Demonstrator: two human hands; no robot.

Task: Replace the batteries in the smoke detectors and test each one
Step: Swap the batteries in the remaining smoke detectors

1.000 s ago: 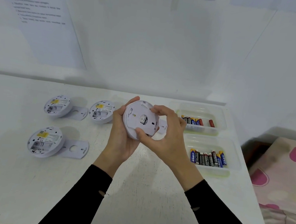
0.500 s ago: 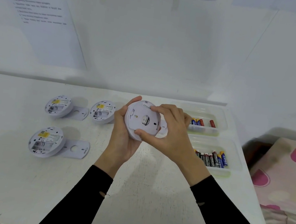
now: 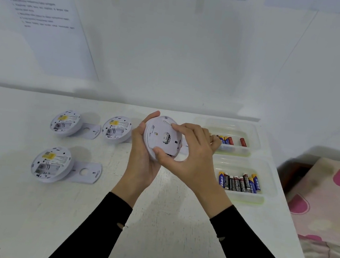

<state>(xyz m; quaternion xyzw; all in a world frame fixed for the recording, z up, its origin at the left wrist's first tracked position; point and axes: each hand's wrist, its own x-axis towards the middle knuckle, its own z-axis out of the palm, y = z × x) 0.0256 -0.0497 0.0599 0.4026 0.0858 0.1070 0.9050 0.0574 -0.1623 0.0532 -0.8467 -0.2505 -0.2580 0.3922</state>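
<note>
Smoke detector (image 3: 162, 137) apparently between both hands.

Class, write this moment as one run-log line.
left hand: holds smoke detector from behind | right hand: grips its rim | table: three opened detectors, backs up | near tray: batteries

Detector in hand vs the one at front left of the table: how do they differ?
The held detector is off the table, tilted, gripped by the left hand and right hand; the front-left detector lies on the table. The held detector's back is closed, white with a round hole; the front-left detector's back is open, yellow label showing, loose plate beside it. Both are round and white.
</note>
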